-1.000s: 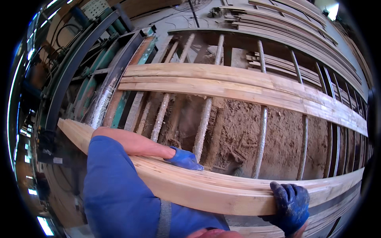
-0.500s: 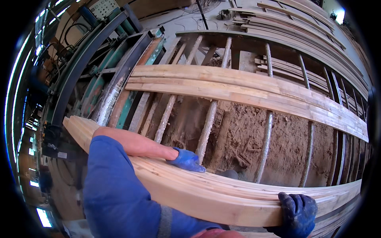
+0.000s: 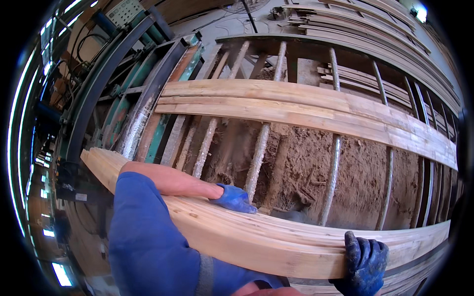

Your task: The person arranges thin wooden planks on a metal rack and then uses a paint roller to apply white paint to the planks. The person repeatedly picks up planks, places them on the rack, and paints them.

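Observation:
A long bundle of pale wooden boards (image 3: 237,244) stretches across in front of me, its layers stacked closely together. My left hand (image 3: 232,198), in a blue glove, reaches over the top and is closed at the bundle's far edge; its fingertips are partly hidden. Farther right, my right hand (image 3: 364,261), in a darker, stained blue glove, wraps its fingers over the near side of the boards. Beyond the bundle, more pale planks (image 3: 301,106) lie side by side across the metal bars (image 3: 258,158) of a rack.
Left of the rack stands a green and dark metal machine (image 3: 118,98) with a control box (image 3: 126,13). Brown debris (image 3: 306,167) covers the ground beneath the bars. Stacks of long boards (image 3: 360,37) lie at the far right, and more timber (image 3: 414,278) sits below the near bundle.
My right hand and the near bundle have shifted slightly, the hand a little left and up. The left hand keeps its place on the boards. The view has moved slightly.

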`<state>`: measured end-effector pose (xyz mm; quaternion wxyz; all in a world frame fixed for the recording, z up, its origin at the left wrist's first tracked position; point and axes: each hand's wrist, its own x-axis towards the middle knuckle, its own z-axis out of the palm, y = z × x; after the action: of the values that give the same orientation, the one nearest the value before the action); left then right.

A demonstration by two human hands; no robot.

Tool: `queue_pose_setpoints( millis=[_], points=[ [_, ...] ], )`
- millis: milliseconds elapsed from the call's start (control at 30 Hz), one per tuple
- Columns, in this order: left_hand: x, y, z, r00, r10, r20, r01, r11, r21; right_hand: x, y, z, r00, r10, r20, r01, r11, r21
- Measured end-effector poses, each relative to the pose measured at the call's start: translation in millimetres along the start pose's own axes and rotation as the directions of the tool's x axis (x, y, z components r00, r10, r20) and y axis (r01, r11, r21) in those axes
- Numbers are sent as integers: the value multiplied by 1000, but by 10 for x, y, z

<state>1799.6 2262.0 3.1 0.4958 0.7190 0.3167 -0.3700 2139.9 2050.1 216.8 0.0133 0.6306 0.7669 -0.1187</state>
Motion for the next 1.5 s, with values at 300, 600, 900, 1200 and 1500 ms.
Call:
queue_pose_setpoints(
  millis=[300, 600, 900, 1200, 1500],
  points=[
    [-457, 365, 447, 963, -192, -189, 95, 898, -429, -226, 467, 397, 778, -374, -506, 418, 908, -30],
    [721, 305, -179, 978, 189, 94, -197, 976, 88, -811, 768, 324, 905, -90, -415, 53, 994, -100],
    [787, 811, -82, 860, 496, 120, -510, 821, 259, -838, 960, 483, 932, -71, -355, 48, 996, -74],
    [902, 358, -144, 761, 626, 170, -615, 613, 496, -768, 1035, 568, 865, -95, -492, 127, 991, 32],
    [1097, 734, 60, 995, -37, 95, 31, 998, 61, -842, 1235, 677, 895, -83, -439, 122, 990, 63]
  ],
)
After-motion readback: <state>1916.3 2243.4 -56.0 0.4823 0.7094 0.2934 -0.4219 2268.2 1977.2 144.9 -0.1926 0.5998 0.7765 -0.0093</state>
